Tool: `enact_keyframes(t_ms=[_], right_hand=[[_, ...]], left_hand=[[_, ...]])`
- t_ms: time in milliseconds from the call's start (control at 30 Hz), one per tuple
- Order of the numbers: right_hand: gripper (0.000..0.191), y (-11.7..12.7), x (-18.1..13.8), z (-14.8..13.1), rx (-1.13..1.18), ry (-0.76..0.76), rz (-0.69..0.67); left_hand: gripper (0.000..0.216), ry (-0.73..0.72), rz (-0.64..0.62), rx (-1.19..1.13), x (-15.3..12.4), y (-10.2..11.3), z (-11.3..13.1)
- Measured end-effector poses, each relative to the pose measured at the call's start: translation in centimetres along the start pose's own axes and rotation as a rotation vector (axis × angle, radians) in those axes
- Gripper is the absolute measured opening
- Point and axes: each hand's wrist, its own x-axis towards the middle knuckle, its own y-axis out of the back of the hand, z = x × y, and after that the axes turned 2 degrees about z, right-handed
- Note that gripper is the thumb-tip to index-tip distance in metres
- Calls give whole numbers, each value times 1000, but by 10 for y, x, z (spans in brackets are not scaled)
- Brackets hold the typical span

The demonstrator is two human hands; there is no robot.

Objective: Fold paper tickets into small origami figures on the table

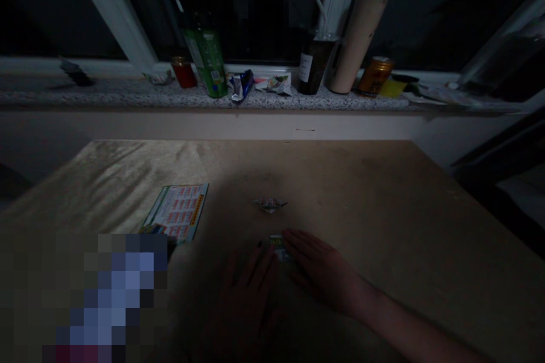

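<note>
A small piece of printed paper (pixel 276 240), green and pale, lies on the table between my hands. My right hand (pixel 321 266) rests over its right side, fingers stretched out together and lying flat. In deep shadow, my left hand (pixel 249 281) is just left of the paper, fingers extended and slightly apart; its index fingertip is close to the paper's edge, and I cannot tell whether it touches. Beyond both hands lies a folded, diamond-shaped piece of printed paper (pixel 271 205). My hands partly hide the nearer piece.
A printed sheet (pixel 179 210) lies at the left, beside a pixelated patch. Along the windowsill (pixel 264 103) stand a red jar (pixel 184 72), a green container (pixel 208 62), a dark cup (pixel 314 65), a tall flask (pixel 361 34) and an orange can (pixel 375 75), with crumpled wrappers (pixel 240 85) among them.
</note>
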Motion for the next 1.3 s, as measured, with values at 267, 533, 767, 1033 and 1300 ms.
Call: enact_keyframes(t_ms=[267,533,767,1033,1300], right_hand=[[48,4,2,-1,42,-17,7],[48,3,1,-2,52,-12,11],[47,2,2,-3,45,-18,36],[47,2,1,-2,18,-21,28],[47,2,1,-1,15,-18,17]], left_hand=[[58,-26,45,34,-3,-4,-1],[53,-5,102,98,-2,-5,4],[58,22,72,50,-4,-8,4],[67,21,13,-30,3,-1,2],[73,19,-14,-64,14,4,-1]])
